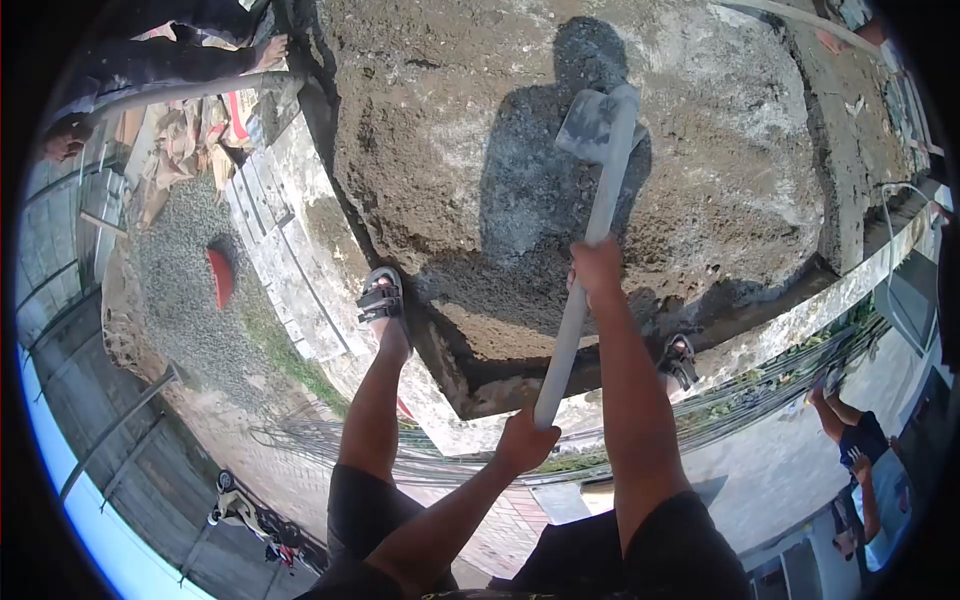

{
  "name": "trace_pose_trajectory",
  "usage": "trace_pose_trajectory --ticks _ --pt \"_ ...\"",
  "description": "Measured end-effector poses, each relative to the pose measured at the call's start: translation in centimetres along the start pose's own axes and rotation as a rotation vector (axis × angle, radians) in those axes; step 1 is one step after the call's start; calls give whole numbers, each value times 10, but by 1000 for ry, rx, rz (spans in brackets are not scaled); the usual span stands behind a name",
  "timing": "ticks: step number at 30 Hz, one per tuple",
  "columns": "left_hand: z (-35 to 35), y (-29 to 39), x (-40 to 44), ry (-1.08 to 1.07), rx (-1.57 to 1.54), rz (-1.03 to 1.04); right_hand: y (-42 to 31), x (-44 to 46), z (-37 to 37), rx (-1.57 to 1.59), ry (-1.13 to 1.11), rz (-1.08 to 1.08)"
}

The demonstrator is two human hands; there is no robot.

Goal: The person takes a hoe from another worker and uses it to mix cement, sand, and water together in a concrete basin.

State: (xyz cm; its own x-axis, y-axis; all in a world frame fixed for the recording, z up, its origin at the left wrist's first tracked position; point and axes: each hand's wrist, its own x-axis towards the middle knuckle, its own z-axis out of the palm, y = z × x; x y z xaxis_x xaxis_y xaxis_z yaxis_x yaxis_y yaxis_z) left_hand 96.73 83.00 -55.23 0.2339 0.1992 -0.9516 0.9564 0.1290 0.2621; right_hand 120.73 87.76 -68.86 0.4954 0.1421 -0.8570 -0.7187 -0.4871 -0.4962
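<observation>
Both my hands are wrapped round the long pale handle of a hoe. My left hand is closed near the handle's lower end, close to my body. Further up the handle, my right hand is closed too. The hoe's flat, dirt-smeared blade is at the far end, over a raised bed of soil; I cannot tell whether it touches the soil. My shadow falls across the soil around the blade.
My sandalled feet stand at the bed's edges, by a concrete rim. Another person's hands grip a pole at upper left; a further hand is at upper right. Cables run below the wall. A person is at lower right.
</observation>
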Motion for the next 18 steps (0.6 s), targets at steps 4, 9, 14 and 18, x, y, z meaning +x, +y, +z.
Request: trace_pose_trajectory --ticks 4,9,14,18 --pt "46 -67 -91 -30 -130 -165 168 -61 11 -207 -111 239" --pt "106 -110 -158 -94 -225 -234 174 -154 -23 -293 -97 116" --pt "142 -48 -150 52 -387 -78 61 -171 -51 -458 -136 -261" --pt "80 14 -77 185 -487 259 -105 -165 12 -356 -149 -405"
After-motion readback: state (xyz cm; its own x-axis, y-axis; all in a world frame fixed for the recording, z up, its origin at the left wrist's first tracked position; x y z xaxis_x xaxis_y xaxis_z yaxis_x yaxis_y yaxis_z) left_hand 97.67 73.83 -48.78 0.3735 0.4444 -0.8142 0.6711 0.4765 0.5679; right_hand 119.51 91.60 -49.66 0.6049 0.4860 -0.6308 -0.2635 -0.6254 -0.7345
